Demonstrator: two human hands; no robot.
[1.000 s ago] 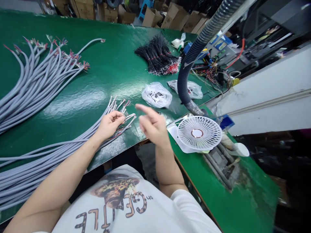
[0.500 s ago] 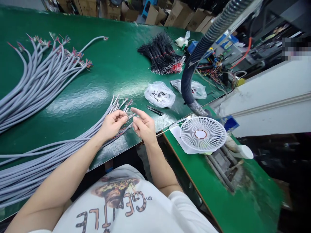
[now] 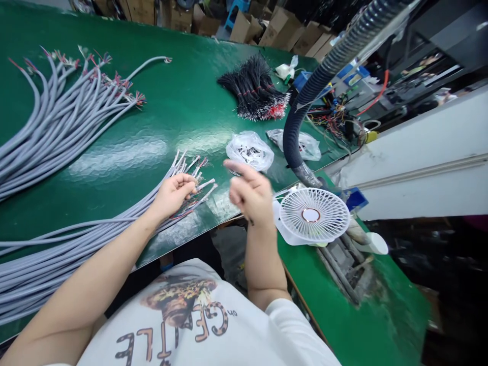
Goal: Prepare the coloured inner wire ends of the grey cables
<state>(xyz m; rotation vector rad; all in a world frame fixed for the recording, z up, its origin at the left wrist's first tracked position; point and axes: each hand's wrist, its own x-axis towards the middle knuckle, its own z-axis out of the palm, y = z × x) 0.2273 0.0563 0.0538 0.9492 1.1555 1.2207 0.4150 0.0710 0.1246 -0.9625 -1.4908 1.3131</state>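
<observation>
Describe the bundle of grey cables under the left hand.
The bundle of grey sheathed cables lies loosely side by side on the green table, running in gentle curves from the lower left edge of the view. The jackets are smooth, pale grey and look like plastic. Toward the far end the cables spread apart, and their cut ends show short, thin coloured wires, some red or blue. The left hand lies curled over this end, with several ends sticking out past its fingers.

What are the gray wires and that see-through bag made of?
The gray cables look like soft plastic or rubber with a smooth, dull skin, because they bend in easy curves. Thin colored wires poke from their ends. The bag looks like thin, shiny plastic: it's crinkly and you can see through it.
</observation>
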